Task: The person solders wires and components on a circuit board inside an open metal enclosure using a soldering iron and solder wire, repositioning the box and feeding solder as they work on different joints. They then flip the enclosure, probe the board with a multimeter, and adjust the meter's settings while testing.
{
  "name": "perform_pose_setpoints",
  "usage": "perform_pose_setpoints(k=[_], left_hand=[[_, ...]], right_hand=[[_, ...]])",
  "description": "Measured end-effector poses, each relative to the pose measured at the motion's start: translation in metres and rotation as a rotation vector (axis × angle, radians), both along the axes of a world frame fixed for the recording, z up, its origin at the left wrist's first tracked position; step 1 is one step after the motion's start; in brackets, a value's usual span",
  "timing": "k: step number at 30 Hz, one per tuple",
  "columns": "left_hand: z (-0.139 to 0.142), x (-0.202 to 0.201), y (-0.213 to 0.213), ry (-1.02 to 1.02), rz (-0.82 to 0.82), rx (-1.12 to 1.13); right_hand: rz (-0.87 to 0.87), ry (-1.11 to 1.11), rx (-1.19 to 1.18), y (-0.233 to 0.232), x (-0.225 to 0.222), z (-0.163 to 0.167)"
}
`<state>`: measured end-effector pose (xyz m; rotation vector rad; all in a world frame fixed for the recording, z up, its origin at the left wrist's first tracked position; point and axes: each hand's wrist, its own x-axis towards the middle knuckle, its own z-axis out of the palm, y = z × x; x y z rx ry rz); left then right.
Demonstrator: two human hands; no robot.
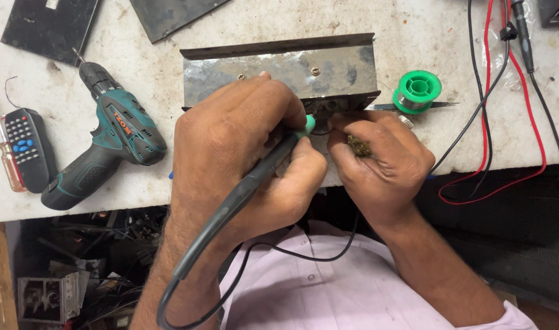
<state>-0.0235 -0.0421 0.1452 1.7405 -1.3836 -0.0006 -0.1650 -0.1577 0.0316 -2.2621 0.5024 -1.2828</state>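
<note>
- The left hand (236, 153) is closed in a pen-like grip around a black-handled soldering iron with a green collar (264, 168); the thumb is pressed along its near side and the fingers are curled over the top.
- The long axis of the soldering iron is set on a diagonal, from the lower left by the wrist up to the right; its tip end is pointed at the near edge of a dull grey sheet-metal box (279, 70), where it is hidden between the two hands.
- A thin black cord (304, 255) is seen looping from the handle's rear across a pale pink shirt (316, 287).
- The right hand (380, 165) is curled shut, with a small clump of brownish fibrous material (359, 146) pinched between the fingers; the fingertips are held against the box's near edge, just beside the green collar.
- The box is lying on a worn white workbench (169, 183), directly beyond both hands.
- One green spool of solder wire (418, 90) is counted just right of the box.
- One teal-and-black cordless drill (108, 137), one black remote control with blue buttons (25, 150) and one screwdriver with an amber handle (7, 160) are counted at the left.
- Red and black test leads (496, 122) are trailed over the bench's right side.
- Two dark flat panels (50, 27) are laid along the far edge.
</note>
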Motion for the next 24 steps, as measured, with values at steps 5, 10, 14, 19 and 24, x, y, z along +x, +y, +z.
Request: perform_pose_setpoints(k=[5, 10, 14, 19, 24], left_hand=[[-0.003, 0.000, 0.003, 0.012, -0.036, -0.038], [-0.007, 0.001, 0.005, 0.041, -0.042, -0.029], [0.003, 0.002, 0.002, 0.014, -0.043, -0.018], [0.044, -0.011, 0.028, 0.009, 0.014, 0.072], [0.040, -0.041, 0.030, -0.170, -0.111, 0.114]], right_hand=[[-0.004, -0.008, 0.025, 0.002, -0.003, -0.007], [0.001, -0.028, 0.041, 0.001, -0.003, -0.012], [0.002, 0.004, 0.013, 0.002, -0.002, -0.011], [0.133, 0.087, -0.251, 0.003, -0.024, 0.000], [0.334, -0.007, 0.090, -0.004, -0.075, 0.032]])
